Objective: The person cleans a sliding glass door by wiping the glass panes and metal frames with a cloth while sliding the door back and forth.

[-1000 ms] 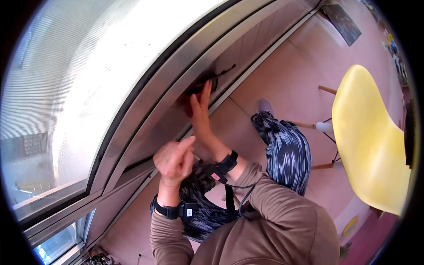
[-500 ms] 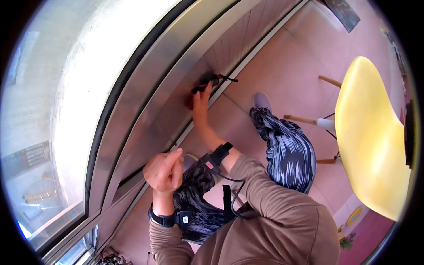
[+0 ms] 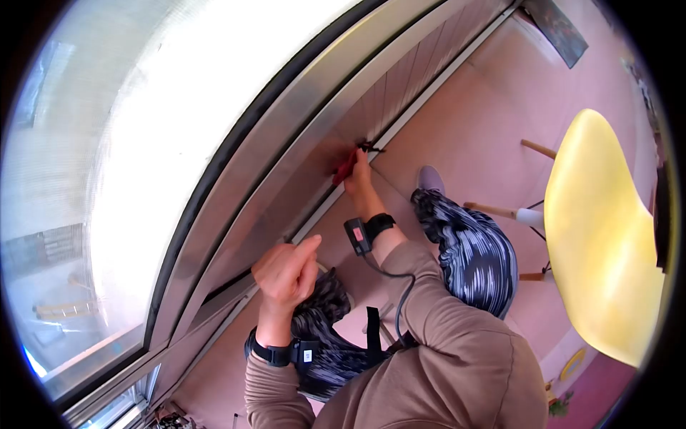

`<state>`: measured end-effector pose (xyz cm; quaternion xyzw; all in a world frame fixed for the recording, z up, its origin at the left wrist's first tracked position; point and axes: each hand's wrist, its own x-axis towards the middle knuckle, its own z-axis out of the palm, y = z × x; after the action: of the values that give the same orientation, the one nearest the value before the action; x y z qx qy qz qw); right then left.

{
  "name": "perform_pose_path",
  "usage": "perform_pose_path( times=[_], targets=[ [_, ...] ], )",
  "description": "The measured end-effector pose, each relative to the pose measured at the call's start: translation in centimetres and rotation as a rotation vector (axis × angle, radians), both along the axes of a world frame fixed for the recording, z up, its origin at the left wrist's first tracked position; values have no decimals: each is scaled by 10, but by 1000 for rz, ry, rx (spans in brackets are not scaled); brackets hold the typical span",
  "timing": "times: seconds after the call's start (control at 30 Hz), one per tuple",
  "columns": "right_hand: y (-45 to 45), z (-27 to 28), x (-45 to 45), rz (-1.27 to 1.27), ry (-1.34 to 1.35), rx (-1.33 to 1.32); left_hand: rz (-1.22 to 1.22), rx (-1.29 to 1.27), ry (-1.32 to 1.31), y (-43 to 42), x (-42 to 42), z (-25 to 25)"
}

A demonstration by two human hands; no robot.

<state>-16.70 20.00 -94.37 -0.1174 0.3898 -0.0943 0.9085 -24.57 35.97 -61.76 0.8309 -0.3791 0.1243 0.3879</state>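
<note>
My right hand (image 3: 359, 182) reaches forward to the lower part of the grey metal panel (image 3: 314, 175). Its fingers are closed on a red and black cloth (image 3: 345, 169), pressed low against the panel near the floor edge. Dark loose ends of the cloth stick out past the fingertips. Closer to me, my left hand (image 3: 284, 273) is raised in front of the panel's lower frame, fingers curled in and the index finger partly out. Nothing shows in it.
A large bright glass pane (image 3: 136, 164) in a metal frame fills the left side. On the right stands a yellow chair (image 3: 600, 243) with wooden legs, beside my bent knee (image 3: 475, 250). Pink floor tiles (image 3: 457, 114) run along the panel. A flat dark picture-like board (image 3: 557, 32) lies far ahead.
My right hand has moved down the panel toward the floor edge with the cloth, which is now more bunched. My left hand stays curled, shifted slightly right in view.
</note>
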Motion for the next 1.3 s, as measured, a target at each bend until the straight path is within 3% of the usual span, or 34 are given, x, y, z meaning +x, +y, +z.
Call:
perform_pose_path(
  times=[0.07, 0.13, 0.23, 0.33, 0.4, 0.47, 0.6, 0.7, 0.73, 0.8, 0.93, 1.07, 1.17, 1.23, 1.3],
  targets=[
    [-5, 84, 5, -208, -138, -362, -2, -5, -21, -1, -2, 0],
    [-13, 162, 6, -189, -151, -554, -14, -11, -44, 0, -5, -1],
    [-13, 233, 12, -173, -150, -1198, -50, -22, -63, 0, -9, -3],
    [0, 297, 1, -193, -292, -1277, -65, 33, -52, -5, -13, -2],
    [0, 291, 2, -219, -312, -1226, -63, 98, -59, -6, -12, -3],
    [-5, 253, 7, -245, -305, -1566, -76, 109, -58, -9, -11, -6],
    [-13, 161, 15, -240, -32, -1257, -100, 147, -37, -11, -8, -10],
    [-10, 44, 23, -153, 123, -939, -122, 166, -26, -15, -5, -12],
    [-9, 37, 17, -149, 128, -930, -122, 174, -20, -16, -5, -14],
    [-5, 23, 3, -130, 156, -383, -139, 174, -2, -16, -2, -18],
    [-14, -50, 1, -13, 177, -153, -108, 184, 10, -6, 1, -21],
    [-19, -39, 5, -33, 150, -71, -90, 174, 26, -7, 0, -17],
    [-21, 38, 8, -25, 52, -142, -92, 142, 22, -5, 0, -15],
    [-21, 105, 17, -185, -94, -500, -93, 116, 7, -4, -2, -13],
    [-34, 166, 28, -185, -144, -873, -84, 111, 8, -2, -6, -11]
  ],
)
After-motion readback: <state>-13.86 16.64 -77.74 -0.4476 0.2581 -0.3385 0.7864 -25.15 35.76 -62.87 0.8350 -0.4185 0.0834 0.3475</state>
